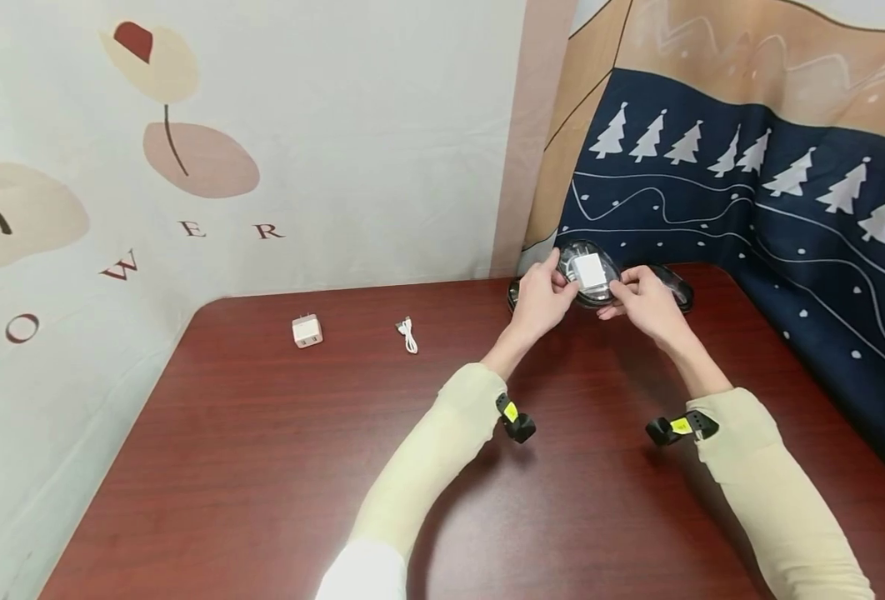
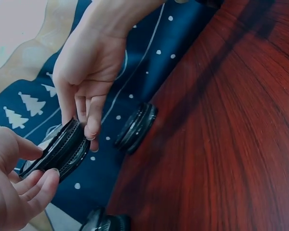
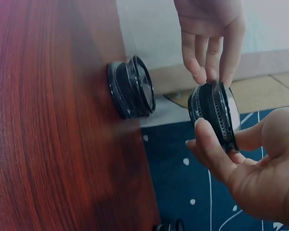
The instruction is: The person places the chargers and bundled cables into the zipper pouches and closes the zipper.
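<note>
Above the back right of the table, both hands hold a round black zip case [image 1: 582,244], tilted so that its clear lid shows in the head view. Through the lid shows a white square block [image 1: 589,272]. My left hand [image 1: 542,302] grips the case's left side between thumb and fingers. On the opposite edge, my right hand [image 1: 647,307] pinches it with the thumb in front. In the right wrist view the zipped side [image 3: 213,113] of the case faces the camera, and the zip appears closed all round.
Two more round black cases stand at the table's back edge: one case [image 3: 129,87] behind the left hand, another case [image 1: 675,288] behind the right. Farther left lie a white charger plug [image 1: 307,331] and a bundled white cable [image 1: 408,335]. Curtains hang behind the table [image 1: 262,467].
</note>
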Tool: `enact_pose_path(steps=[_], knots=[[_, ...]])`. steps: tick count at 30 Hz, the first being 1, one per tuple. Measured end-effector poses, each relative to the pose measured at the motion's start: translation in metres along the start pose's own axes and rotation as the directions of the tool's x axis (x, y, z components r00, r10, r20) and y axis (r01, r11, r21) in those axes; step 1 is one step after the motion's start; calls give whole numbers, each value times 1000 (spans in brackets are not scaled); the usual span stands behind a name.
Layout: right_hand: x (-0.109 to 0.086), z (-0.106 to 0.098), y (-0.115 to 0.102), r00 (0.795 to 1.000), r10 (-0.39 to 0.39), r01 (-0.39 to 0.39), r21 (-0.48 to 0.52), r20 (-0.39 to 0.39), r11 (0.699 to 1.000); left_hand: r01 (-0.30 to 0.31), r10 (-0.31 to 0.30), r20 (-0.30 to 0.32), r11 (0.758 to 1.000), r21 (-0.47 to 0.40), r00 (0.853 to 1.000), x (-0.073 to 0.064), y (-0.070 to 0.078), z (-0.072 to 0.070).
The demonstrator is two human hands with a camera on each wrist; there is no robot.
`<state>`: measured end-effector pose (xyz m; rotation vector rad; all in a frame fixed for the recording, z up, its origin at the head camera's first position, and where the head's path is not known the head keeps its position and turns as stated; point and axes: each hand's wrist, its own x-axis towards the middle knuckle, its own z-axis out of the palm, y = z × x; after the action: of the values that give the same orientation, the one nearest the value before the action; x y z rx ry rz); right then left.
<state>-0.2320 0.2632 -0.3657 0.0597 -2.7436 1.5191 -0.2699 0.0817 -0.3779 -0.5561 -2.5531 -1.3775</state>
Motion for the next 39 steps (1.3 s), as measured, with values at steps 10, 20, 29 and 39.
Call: enact_pose_path(steps=[10,20,29,39], knots=[[6,-5,19,995,79,-77,33,-57,996,65,-65,4,998,21,998,6,2,30],[12,-3,36,987,128,-123,53,-94,991,127,-134,38,980,155,990,4,4,58],[20,-1,53,984,169,-165,61,-53,984,152,-193,131,950,273,973,-1,2,69],[23,-2,64,973,230,-229,99,2,968,161,-252,254,930,330,934,-3,7,71]])
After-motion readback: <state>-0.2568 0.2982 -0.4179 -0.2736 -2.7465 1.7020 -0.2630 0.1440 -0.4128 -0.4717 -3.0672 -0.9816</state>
